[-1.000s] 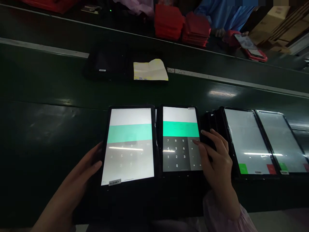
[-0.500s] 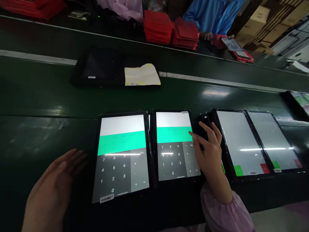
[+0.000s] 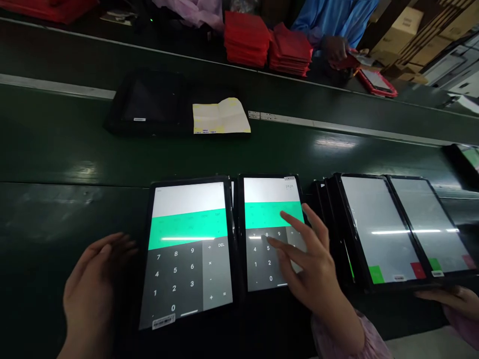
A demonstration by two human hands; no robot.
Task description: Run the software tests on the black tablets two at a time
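Two tablets showing calculator keypads with a green band lie side by side before me, the left tablet [image 3: 189, 271] and the right tablet [image 3: 262, 217]. Over the right one is my right hand [image 3: 310, 264], fingers spread and a fingertip at the keys near 8. A short row of characters shows at the top of that screen. My left hand [image 3: 93, 284] rests in the air or on the bench just left of the left tablet; which of these I cannot tell. It holds nothing, its fingers loosely extended and slightly blurred.
To the right, stacked tablets [image 3: 377, 219] show white screens with green and red corners; another person's hand [image 3: 454, 299] touches their lower edge. Beyond lie a dark tablet [image 3: 151, 97] and a paper sheet [image 3: 220, 117]. Red pouches [image 3: 247, 40] stand near a person in blue [image 3: 337, 20].
My right hand has moved left and down from the right tablet's edge onto its keypad, and characters have appeared there. Another hand has come in at the lower right.
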